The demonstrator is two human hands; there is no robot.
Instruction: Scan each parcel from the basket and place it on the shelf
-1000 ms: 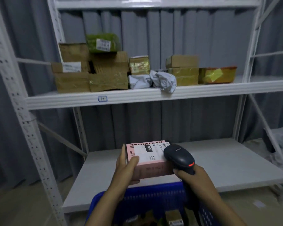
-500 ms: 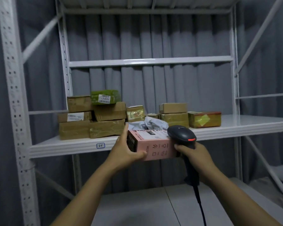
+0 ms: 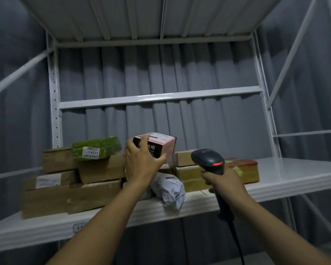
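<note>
1. Left grip (image 3: 141, 165): fingers and thumb curled round the pink parcel (image 3: 167, 145), which is tilted over the middle of the shelf (image 3: 294, 175).
2. Right grip (image 3: 224, 180): wrapped round the handle of the black scanner (image 3: 208, 159), red light lit, near the shelf's front edge.
3. Shelf load: brown boxes (image 3: 101, 169) stacked at left with a green parcel (image 3: 97, 148) on top; a white bagged parcel (image 3: 170, 190) at the near edge.
</note>
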